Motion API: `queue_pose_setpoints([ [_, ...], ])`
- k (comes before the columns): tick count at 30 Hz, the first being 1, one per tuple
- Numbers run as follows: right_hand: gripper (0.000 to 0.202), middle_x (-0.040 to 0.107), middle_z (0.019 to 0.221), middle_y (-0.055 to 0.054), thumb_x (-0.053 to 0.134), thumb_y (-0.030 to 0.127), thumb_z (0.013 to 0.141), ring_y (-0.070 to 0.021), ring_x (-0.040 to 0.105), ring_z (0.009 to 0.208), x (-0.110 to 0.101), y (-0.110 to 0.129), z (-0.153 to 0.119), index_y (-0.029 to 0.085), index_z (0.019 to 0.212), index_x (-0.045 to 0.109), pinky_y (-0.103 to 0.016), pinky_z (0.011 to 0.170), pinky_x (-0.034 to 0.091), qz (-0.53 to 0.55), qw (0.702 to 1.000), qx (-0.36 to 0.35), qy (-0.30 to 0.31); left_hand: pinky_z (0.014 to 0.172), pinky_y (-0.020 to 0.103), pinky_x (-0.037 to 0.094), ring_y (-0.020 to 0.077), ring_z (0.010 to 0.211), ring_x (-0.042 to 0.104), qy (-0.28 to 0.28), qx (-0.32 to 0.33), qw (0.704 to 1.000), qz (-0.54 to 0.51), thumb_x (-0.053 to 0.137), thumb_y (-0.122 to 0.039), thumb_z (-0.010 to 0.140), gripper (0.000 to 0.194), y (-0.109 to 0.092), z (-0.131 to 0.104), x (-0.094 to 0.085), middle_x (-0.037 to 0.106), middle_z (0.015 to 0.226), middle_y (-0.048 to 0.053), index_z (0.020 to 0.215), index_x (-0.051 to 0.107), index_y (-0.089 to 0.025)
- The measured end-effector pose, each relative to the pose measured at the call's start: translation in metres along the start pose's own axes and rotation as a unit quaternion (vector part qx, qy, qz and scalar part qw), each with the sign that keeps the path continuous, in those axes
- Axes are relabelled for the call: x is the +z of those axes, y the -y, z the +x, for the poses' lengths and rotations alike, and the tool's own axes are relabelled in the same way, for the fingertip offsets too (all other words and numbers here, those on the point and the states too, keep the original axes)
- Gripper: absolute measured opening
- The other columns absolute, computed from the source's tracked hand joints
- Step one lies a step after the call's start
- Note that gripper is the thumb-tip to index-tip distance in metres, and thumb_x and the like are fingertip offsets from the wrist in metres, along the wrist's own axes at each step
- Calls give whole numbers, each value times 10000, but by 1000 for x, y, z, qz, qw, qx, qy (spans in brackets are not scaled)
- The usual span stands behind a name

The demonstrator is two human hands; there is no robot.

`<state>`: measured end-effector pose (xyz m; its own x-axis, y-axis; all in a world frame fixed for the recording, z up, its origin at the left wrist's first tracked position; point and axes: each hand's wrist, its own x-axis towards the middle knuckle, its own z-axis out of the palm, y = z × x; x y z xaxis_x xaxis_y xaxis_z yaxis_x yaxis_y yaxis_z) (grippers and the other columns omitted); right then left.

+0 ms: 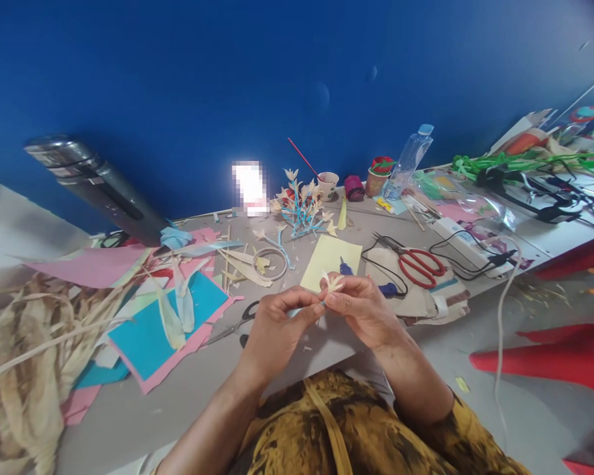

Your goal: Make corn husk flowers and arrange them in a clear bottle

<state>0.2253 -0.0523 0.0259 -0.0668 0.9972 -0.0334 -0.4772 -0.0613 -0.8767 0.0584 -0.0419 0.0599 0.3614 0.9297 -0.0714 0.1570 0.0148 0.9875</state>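
Close to the table's front edge, my two hands meet around a small cream flower (333,284) that looks made of dried husk. My left hand (290,316) pinches at its base, where a bit of light blue stem shows between the fingers. With thumb and fingers, my right hand (359,307) grips the flower itself from the other side. A blue glue gun (345,266) lies just behind my right hand, partly hidden by it. Beyond my hands rests a pale yellow sheet (321,258), and a bunch of similar flowers on blue stems (301,214) stands behind it.
Red-handled scissors (420,265) lie at right beside a white power strip (468,241). Black scissors (247,320) are left of my hands. Blue paper (148,323) and dried husks (24,369) cover the left. A flask (99,188) and a bottle (410,161) stand near the wall.
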Motion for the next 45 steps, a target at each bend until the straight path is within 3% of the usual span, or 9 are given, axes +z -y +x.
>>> queue_pose_setpoints([
  [5,286,535,616,38,916,292,597,-78,415,575,6,-2,1,165,582,660,-224,539,308,8,997,-7,-71,682,245,425,130,690,555,-54,119,987,97,621,-237,894,158,4,-3,5,637,753,-7,823,759,-206],
  [9,302,519,569,45,907,301,597,-78,395,554,13,-2,1,166,588,637,-221,526,300,-1,995,-14,-102,696,249,429,138,712,572,-59,148,980,118,595,-231,914,174,5,-5,8,637,767,5,837,747,-196],
  [12,276,570,599,29,901,340,615,-79,407,547,12,0,-1,171,690,697,-218,513,303,6,997,6,-72,727,251,421,138,728,568,-43,109,990,84,594,-238,907,191,4,-5,5,637,770,3,781,730,-190],
  [16,350,651,728,-25,871,451,662,-117,519,628,1,3,-6,184,863,767,-225,532,366,30,997,51,42,731,256,402,132,706,530,24,-28,999,-23,631,-325,882,227,5,-3,0,621,722,-4,734,715,-175],
  [21,222,665,763,-37,834,399,743,-133,560,666,-2,4,-8,187,723,773,-269,629,457,-20,998,24,60,724,260,415,138,713,516,53,-86,990,-96,706,-395,814,248,8,-2,0,626,731,7,760,732,-155],
  [29,295,556,671,17,916,317,600,-129,510,681,8,5,-5,201,569,646,-256,625,411,8,999,-18,-41,618,246,411,130,626,515,-6,9,1000,-7,705,-281,798,145,-3,-7,-1,646,667,-5,710,748,-174],
  [37,306,517,671,27,825,286,706,-113,444,631,12,-3,-8,195,576,563,-260,597,351,-153,975,-105,-120,734,269,453,167,767,622,-85,141,977,138,634,-230,882,137,2,-14,8,700,801,24,835,758,-198],
  [41,300,546,660,19,811,313,721,-117,446,606,14,5,-9,195,588,569,-265,569,335,-234,959,-99,-128,715,260,439,156,729,598,-53,82,989,115,626,-241,866,148,-3,-11,5,680,765,7,780,736,-190],
  [45,333,606,703,-4,741,504,809,-133,493,628,5,11,-9,189,733,667,-266,586,370,-145,989,-19,6,652,252,398,133,639,507,5,-29,998,46,649,-338,844,201,-4,-6,0,609,679,-15,731,700,-180],
])
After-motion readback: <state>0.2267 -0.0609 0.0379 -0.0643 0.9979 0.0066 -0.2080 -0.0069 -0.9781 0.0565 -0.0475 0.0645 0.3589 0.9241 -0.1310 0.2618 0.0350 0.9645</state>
